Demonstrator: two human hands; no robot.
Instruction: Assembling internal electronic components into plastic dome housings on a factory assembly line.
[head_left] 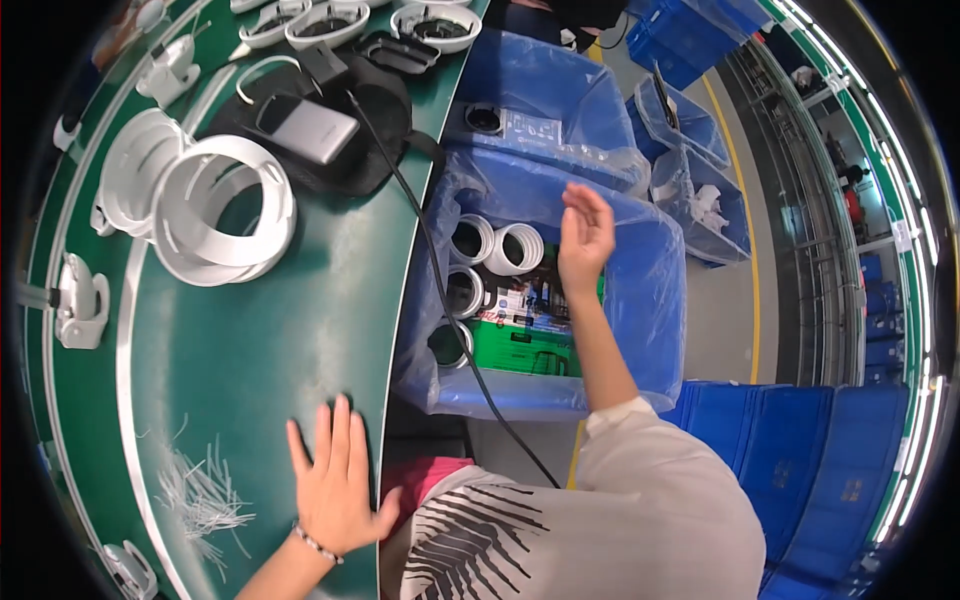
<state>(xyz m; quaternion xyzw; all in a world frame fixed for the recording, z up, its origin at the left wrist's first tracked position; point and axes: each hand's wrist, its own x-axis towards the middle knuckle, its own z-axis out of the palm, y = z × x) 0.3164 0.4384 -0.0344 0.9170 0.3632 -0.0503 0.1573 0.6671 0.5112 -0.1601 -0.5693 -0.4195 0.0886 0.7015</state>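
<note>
Green tabletop (250, 370) met the left hand (338, 500), which lay flat with its fingers spread. The right hand (585, 245) hung over the blue bin (650, 320), fingers loosely curved, thumb set apart: a slack, fairly wide grip. White tubes (499, 258) sat in the bin to the left of that hand, apart from its fingers (whether they touched the green carton (525, 350) beside them, I could not tell). Strips (205, 495) lay heaped left of the left hand. Farther up the tabletop were large white rings (275, 215), near a black bag (375, 100); a cable (440, 275) crossed the bin's left side.
</note>
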